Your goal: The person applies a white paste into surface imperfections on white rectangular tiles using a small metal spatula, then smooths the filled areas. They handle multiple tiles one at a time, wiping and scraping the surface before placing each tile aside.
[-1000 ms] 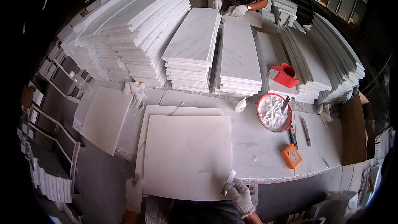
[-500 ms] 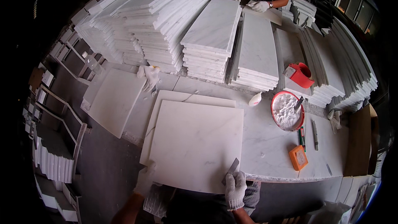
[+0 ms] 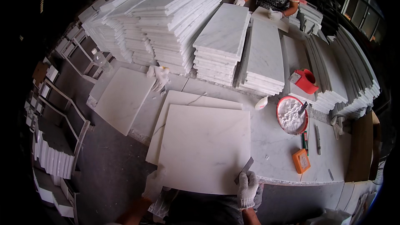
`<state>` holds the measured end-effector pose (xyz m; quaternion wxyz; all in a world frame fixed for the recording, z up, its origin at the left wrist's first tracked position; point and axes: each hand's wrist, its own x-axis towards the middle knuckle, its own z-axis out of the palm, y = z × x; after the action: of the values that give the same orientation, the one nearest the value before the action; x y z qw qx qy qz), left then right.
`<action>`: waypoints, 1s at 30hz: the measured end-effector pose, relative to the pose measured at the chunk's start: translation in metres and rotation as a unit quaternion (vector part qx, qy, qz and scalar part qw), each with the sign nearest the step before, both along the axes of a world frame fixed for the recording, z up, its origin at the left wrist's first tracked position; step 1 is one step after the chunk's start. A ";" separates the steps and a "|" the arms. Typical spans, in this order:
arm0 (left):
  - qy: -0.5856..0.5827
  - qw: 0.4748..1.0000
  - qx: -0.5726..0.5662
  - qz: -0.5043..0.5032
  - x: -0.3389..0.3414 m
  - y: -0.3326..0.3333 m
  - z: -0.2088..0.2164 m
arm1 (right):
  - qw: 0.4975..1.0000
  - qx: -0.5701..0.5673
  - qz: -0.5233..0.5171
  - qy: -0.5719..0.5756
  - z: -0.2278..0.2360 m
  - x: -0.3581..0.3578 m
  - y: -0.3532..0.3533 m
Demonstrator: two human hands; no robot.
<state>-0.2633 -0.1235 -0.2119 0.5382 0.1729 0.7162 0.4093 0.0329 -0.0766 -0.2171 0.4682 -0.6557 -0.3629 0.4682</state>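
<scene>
A square white marble slab (image 3: 204,146) lies on top of another veined slab (image 3: 158,141), its near edge overhanging the bench front. My left hand (image 3: 154,183), in a white knit glove, is closed at the slab's lower left corner; its fingers are partly hidden and dim. By the lower right corner, my gloved right hand (image 3: 248,188) grips a thin flat metal scraper blade (image 3: 246,166), which points up and right over the slab's edge. Right of the slabs stands a red-rimmed bowl (image 3: 291,116) of white paste with a dark-handled spatula (image 3: 303,109) in it.
Tall stacks of marble slabs (image 3: 179,25) line the bench's far side. An orange box (image 3: 301,161), pen (image 3: 318,139), white bottle (image 3: 261,103) and red tape dispenser (image 3: 306,81) sit to the right. Spare gloves (image 3: 158,78) lie left. Across, a gloved co-worker (image 3: 273,0) handles a slab.
The whole view has shifted slightly, with the bench things now a little to the right. My hands keep their places at the slab. The co-worker's hand has moved on their slab.
</scene>
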 end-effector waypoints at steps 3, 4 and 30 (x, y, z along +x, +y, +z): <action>-0.003 1.000 -0.008 0.001 0.011 -0.011 0.011 | 0.999 0.002 -0.001 -0.042 0.014 0.007 0.001; 0.007 1.000 -0.021 -0.003 0.015 -0.013 0.015 | 0.999 -0.001 0.002 -0.041 0.012 0.010 -0.001; 0.063 0.997 0.045 -0.029 0.006 0.004 -0.011 | 0.999 0.033 -0.031 -0.019 0.000 0.000 -0.023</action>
<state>-0.2576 -0.1194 -0.2232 0.4952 0.2432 0.7245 0.4131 0.0325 -0.0991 -0.2174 0.4967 -0.6596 -0.3661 0.4291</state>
